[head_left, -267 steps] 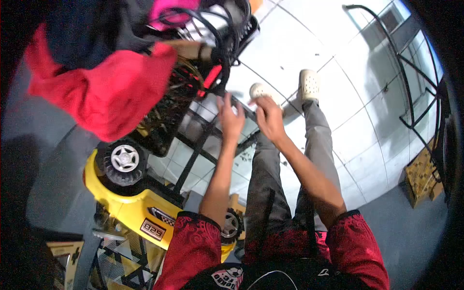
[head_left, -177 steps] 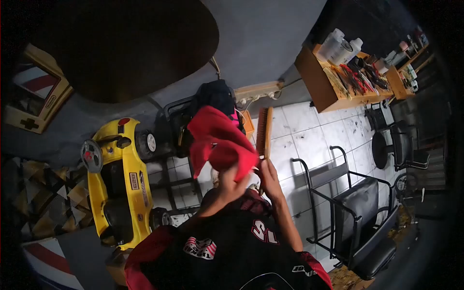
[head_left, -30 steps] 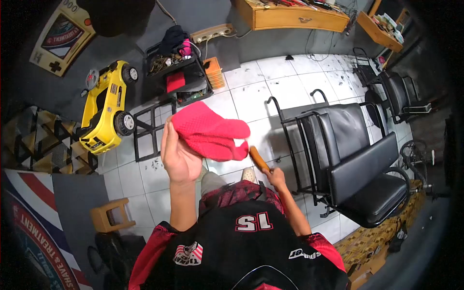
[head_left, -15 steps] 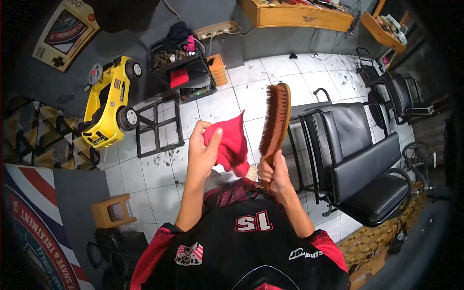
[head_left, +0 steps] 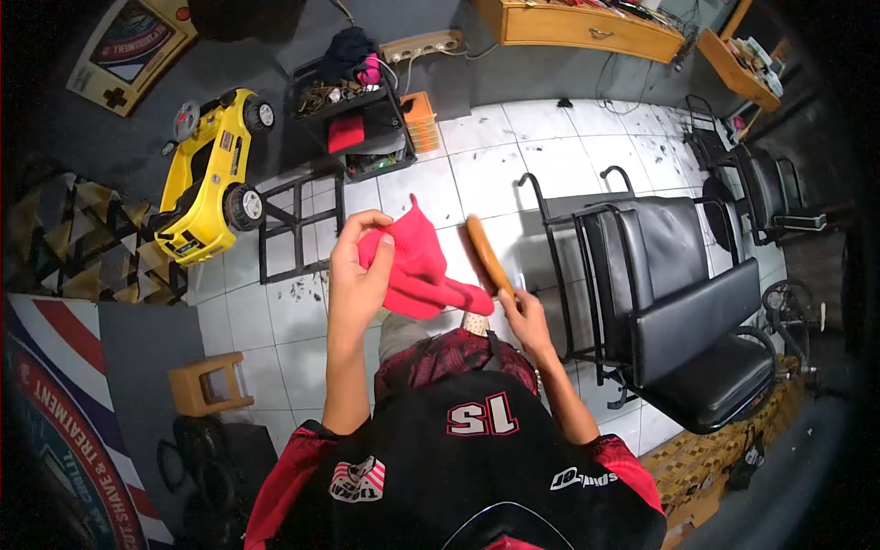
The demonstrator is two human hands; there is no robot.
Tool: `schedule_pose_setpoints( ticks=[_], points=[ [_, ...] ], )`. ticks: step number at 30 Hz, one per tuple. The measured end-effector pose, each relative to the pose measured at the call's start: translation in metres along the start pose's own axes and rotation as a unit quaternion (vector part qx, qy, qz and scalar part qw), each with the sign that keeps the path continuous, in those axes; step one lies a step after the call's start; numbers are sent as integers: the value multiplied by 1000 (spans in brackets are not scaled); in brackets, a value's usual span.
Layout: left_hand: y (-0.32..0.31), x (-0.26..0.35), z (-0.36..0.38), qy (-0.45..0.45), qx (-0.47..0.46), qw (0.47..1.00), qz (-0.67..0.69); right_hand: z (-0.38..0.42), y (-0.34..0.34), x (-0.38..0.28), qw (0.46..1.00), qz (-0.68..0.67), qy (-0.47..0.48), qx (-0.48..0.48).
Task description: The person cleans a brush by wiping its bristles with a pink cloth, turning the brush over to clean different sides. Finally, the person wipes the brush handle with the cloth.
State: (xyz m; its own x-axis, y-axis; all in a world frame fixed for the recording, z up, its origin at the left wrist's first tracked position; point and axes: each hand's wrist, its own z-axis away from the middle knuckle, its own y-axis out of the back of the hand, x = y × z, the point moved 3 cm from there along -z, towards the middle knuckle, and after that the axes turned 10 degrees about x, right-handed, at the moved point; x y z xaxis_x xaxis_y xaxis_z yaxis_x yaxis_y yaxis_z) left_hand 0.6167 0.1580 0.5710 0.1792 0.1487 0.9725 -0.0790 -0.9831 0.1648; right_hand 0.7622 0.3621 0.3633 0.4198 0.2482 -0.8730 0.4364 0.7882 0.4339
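Note:
A red cloth [head_left: 414, 270] hangs from my left hand [head_left: 357, 280], pinched between thumb and fingers at its left side. Its lower right end droops in a rounded fold near my waist. My right hand [head_left: 526, 323] is closed round the handle of a wooden brush [head_left: 492, 257]. The brush tilts up and to the left, its brown back showing and the dark bristles mostly turned out of sight. A small gap separates the brush from the cloth.
Black padded chairs [head_left: 697, 321] stand to the right. A yellow toy car [head_left: 209, 174], a black metal frame [head_left: 302, 229] and a black shelf cart [head_left: 367, 137] are at the left. A wooden stool [head_left: 209, 383] stands lower left; a drawer unit [head_left: 587, 32] is on the far wall.
The brush has swung down and turned from bristles showing to its wooden back showing. My left hand and the cloth have shifted slightly left and down.

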Motion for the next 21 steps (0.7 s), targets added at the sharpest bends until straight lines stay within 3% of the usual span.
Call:
schedule_pose_setpoints(
  ticks=[2, 4, 7, 8, 10, 13, 15, 18, 21],
  points=[
    [-12, 7, 3, 61, -10, 997, 55, 8, 5, -55, 978, -206, 16, -14],
    [-18, 9, 4, 100, -40, 991, 78, 18, 14, -99, 922, -384, 1, -50],
    [-24, 9, 4, 98, -80, 987, 95, 26, 14, -126, 880, -441, 32, -170],
    [-27, 10, 3, 76, -71, 988, 116, 26, 12, -130, 900, -385, 38, -202],
    [-23, 16, 2, 27, -47, 992, 113, 17, 1, -105, 955, -197, 160, -153],
    [-4, 31, -2, -69, -10, 992, 102, 3, -10, -37, 988, 42, 124, -85],
    [7, 35, -5, -119, -12, 987, 110, 4, -14, 19, 957, 266, 79, -88],
    [14, 43, -7, -131, -4, 990, 42, 5, -18, 79, 958, 261, -12, -121],
    [11, 39, -6, -83, -15, 992, -89, 3, -18, 72, 980, 185, 72, 17]
  ],
)
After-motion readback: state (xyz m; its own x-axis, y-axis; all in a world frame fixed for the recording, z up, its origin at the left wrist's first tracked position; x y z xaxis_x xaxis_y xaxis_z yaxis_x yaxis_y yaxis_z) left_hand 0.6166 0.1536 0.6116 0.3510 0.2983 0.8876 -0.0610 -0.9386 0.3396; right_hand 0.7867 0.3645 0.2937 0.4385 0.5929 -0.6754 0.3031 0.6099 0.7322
